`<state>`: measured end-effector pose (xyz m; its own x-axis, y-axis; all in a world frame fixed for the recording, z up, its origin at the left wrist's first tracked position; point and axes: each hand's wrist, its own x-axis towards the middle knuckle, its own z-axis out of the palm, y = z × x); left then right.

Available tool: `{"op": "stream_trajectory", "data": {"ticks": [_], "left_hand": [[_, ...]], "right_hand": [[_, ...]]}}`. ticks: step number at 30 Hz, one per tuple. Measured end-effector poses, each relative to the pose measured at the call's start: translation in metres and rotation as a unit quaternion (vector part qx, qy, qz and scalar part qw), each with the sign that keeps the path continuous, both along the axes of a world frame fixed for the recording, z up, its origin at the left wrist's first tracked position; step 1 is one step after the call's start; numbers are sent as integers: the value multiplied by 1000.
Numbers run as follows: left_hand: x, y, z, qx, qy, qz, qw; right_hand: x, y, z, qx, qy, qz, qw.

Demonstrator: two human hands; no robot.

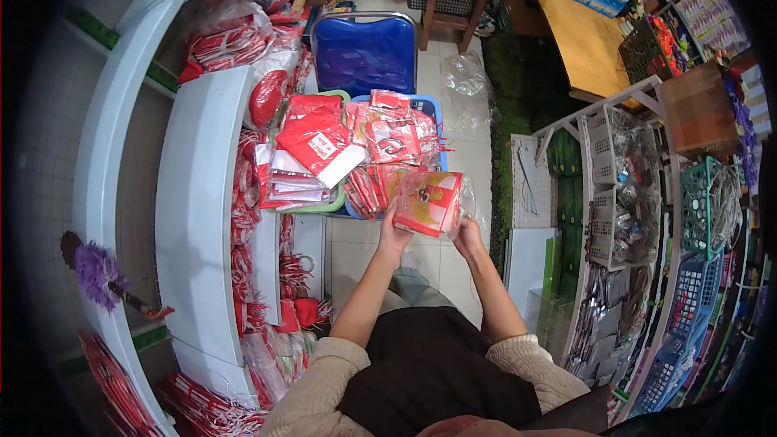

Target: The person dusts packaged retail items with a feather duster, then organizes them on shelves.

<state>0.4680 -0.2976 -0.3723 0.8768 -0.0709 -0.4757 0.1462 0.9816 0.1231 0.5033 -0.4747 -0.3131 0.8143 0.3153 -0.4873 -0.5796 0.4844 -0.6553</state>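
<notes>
A red and yellow printed packet in clear plastic (429, 204) is held up between my two hands. My left hand (394, 231) is closed on its lower left edge, and my right hand (467, 235) grips the clear plastic at its lower right. Just beyond the packet is a blue basket (441, 109) with more red plastic-wrapped packets (394, 139). To its left, a green basket (333, 204) carries a pile of red and white packets (312, 142), with a white card on top.
A blue chair (364, 53) stands behind the baskets. White shelving (202, 218) packed with red and white goods runs along my left. On the right are racks with white baskets (603, 222) and a yellow tabletop (587, 44). Clear plastic (465, 81) lies on the floor.
</notes>
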Motion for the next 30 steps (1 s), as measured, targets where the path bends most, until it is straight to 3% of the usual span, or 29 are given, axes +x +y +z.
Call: {"op": "stream_trajectory", "data": {"ticks": [3, 7, 11, 13, 15, 18, 21, 22, 25, 26, 27, 29, 30], "left_hand": [[-5, 31, 16, 76, -12, 19, 997], [-15, 54, 88, 133, -45, 39, 989], [-28, 63, 120, 119, -114, 80, 983], [-36, 69, 139, 72, -144, 90, 983], [-45, 79, 159, 19, -172, 94, 980], [-60, 92, 189, 70, -166, 130, 975], [-86, 107, 228, 8, -265, 188, 946], [-96, 114, 242, 67, -270, 166, 946], [-133, 127, 282, 38, -354, 178, 917], [-142, 139, 269, 16, -367, 138, 920], [-149, 142, 273, 55, -368, 141, 917], [-159, 144, 282, 253, -144, 176, 940], [-168, 148, 285, 254, -147, 187, 937]], "right_hand": [[-3, -13, 16, 34, -10, 48, 998], [-10, -2, 75, 144, -21, 50, 988], [-9, 20, 71, -153, -173, 75, 970], [-12, 33, 91, -170, -162, 49, 971], [-15, 44, 105, -167, -211, 46, 962], [-23, 58, 131, -95, -224, 31, 969], [-38, 77, 161, -21, -230, -12, 973], [-43, 79, 176, -5, -219, -11, 976], [-59, 87, 218, 27, -198, 19, 980], [-63, 89, 228, 29, -197, 41, 979], [-67, 92, 234, 32, -196, 62, 978], [-75, 105, 243, 61, -199, 130, 969], [-79, 112, 247, 67, -196, 165, 964]]}}
